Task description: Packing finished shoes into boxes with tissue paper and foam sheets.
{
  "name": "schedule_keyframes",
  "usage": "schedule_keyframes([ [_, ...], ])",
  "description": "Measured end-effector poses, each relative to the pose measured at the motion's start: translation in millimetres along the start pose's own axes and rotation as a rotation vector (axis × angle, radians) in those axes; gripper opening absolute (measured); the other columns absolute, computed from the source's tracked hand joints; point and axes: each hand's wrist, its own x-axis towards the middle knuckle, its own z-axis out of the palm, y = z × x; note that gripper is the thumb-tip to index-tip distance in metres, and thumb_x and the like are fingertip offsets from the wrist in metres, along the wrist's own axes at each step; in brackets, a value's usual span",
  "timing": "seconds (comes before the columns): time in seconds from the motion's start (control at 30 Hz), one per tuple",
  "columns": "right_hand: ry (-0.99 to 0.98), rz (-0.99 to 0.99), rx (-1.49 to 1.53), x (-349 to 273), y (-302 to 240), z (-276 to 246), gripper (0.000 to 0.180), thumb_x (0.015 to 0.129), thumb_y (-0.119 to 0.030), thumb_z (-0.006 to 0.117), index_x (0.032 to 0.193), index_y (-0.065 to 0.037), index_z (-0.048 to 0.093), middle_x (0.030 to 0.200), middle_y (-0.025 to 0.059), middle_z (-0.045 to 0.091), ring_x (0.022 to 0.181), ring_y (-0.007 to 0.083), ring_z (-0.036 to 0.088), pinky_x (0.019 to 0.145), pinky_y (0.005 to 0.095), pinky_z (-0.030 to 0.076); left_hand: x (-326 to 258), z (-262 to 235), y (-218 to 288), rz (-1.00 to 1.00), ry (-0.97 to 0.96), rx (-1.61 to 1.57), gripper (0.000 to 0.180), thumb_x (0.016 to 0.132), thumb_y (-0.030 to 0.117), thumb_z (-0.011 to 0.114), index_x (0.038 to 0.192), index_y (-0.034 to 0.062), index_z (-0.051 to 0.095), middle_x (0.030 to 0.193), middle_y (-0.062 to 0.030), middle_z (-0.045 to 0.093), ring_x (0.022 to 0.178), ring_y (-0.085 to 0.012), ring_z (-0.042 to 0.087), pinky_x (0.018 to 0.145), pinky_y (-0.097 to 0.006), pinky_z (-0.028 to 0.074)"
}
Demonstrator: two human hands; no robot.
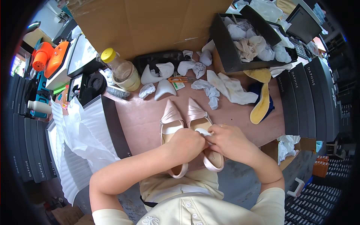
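Note:
Two pale pink satin pointed shoes lie side by side at the table's near edge, toes pointing away from me. Inside the left shoe (pixel 172 115), a white piece shows behind the toe. Over the right shoe (pixel 197 111), both hands meet at a white piece (pixel 203 131) in its opening; paper or an insert, I cannot tell which. My right hand (pixel 229 141) pinches this white piece between thumb and fingers. My left hand (pixel 186 144) is closed against it, its fingertips hidden, and covers part of the left shoe.
On the pinkish table (pixel 138 125) lie white toe forms (pixel 165 89), crumpled paper (pixel 210 93), orange snips (pixel 180 79) and a yellow-soled insert (pixel 259 108). A yellow-lidded jar (pixel 125 77) stands back left. An open box with white wrapping (pixel 112 123) is at left, a paper-filled black box (pixel 232 67) back right.

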Motion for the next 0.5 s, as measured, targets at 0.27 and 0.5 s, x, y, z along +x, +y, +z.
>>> schedule_keyframes([
  [0.27,0.014,-0.110,-0.311,29.6,-0.7,14.7,0.010,0.064,-0.009,0.063,0.070,-0.001,0.065,0.075,0.0128,0.060,0.066,0.0264,0.063,0.059,0.0356,0.051,9.0,6.4,-14.1,-0.136,0.022,0.045,0.017,0.077,0.019,0.061,0.081,0.0020,0.063,0.071,-0.0125,0.065,0.064,-0.0270,0.065,0.056,-0.037,0.052],
  [0.5,-0.036,-0.173,-0.339,54.2,19.3,30.0,0.010,0.064,-0.009,0.062,0.070,-0.003,0.065,0.070,0.0116,0.061,0.063,0.0255,0.063,0.057,0.0352,0.051,-9.0,-26.3,-45.5,-0.365,0.238,-0.111,0.018,0.073,0.012,0.064,0.088,0.0021,0.062,0.083,-0.0172,0.064,0.077,-0.0321,0.064,0.067,-0.040,0.052],
])
